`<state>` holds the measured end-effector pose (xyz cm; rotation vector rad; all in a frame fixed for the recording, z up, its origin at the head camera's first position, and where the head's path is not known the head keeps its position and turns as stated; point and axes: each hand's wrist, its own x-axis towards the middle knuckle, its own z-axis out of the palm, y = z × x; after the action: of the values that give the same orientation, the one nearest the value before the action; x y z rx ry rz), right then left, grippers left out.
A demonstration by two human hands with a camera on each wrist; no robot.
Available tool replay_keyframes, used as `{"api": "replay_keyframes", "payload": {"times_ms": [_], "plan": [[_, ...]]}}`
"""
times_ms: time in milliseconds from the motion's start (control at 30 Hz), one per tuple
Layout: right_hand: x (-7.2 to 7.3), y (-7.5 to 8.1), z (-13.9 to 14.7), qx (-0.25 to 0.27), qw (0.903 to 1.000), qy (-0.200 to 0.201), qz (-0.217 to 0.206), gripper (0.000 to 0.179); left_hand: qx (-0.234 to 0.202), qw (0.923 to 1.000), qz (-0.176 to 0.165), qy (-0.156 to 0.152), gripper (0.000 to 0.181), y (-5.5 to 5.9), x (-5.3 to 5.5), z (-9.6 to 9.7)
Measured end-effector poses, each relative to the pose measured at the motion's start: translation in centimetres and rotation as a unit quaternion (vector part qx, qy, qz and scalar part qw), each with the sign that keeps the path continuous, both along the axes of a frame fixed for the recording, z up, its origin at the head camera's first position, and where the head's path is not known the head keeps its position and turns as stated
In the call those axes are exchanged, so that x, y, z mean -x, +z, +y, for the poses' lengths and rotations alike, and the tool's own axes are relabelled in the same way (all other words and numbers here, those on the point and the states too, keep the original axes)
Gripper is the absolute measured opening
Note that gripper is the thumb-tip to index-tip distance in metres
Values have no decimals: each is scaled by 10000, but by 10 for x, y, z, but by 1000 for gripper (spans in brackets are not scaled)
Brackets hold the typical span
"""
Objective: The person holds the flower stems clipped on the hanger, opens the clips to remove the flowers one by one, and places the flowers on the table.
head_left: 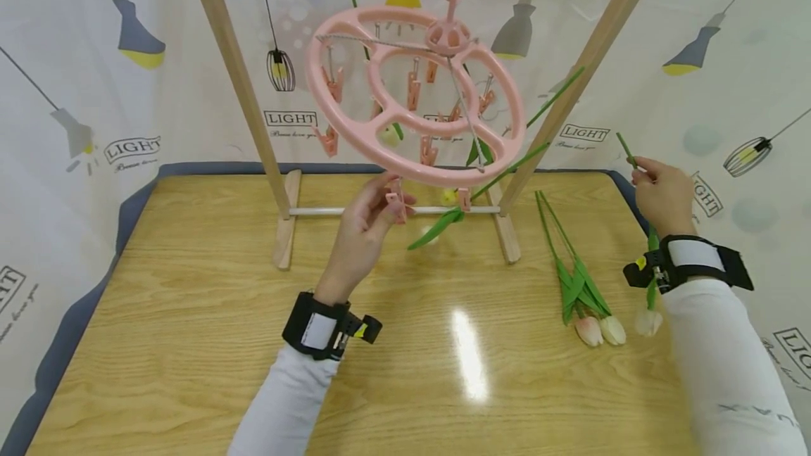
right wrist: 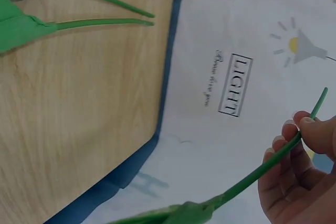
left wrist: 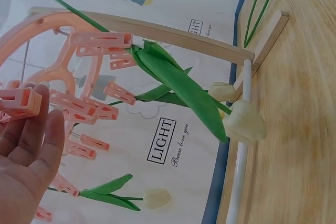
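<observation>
My left hand [head_left: 364,220] pinches a pink clothespin [head_left: 395,201] that hangs from the near rim of a round pink drying hanger [head_left: 415,174]. In the left wrist view that clothespin [left wrist: 21,103] lies between thumb and fingers. My right hand [head_left: 662,192], out at the right, pinches the green stem [right wrist: 252,177] of an artificial tulip near its end. Its pale bloom [head_left: 648,322] hangs below my wrist. Other clothespins on the hanger grip tulips head down; one whitish tulip [left wrist: 245,121] hangs close to the left hand.
Two tulips, one pinkish [head_left: 589,331] and one whitish [head_left: 612,330], lie on the wooden table [head_left: 190,315] at the right. A wooden frame [head_left: 243,76] with a white lower bar [head_left: 317,211] stands around the hanger. A printed cloth [head_left: 209,139] hangs behind.
</observation>
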<state>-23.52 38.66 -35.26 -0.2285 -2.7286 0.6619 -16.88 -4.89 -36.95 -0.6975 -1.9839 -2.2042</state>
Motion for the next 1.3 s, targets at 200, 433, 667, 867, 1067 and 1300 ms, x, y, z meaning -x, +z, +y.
{"api": "replay_keyframes", "payload": {"times_ms": [200, 433, 667, 867, 1067, 1300], "plan": [[7, -19, -8, -132, 9997, 184, -101, 37, -13, 10000, -27, -4, 44, -1, 0, 1], [8, -36, -9, -451, 9977, 510, -14, 42, -77, 10000, -4, 15, 44, -1, 0, -1], [15, -56, -4, -491, 9940, 620, -750, 56, -184, 9998, 15, -52, 43, 0, -1, -1], [10, -62, -12, -412, 9904, 577, -1185, 45, -151, 9998, 102, -49, 43, -1, -1, -2], [3, -68, -19, -488, 9935, 499, -905, 34, -104, 9998, 133, -52, 43, -2, -1, -3], [7, -79, -18, -767, 9948, 371, -564, 37, 24, 9999, 146, 13, 43, -1, -3, -4]]}}
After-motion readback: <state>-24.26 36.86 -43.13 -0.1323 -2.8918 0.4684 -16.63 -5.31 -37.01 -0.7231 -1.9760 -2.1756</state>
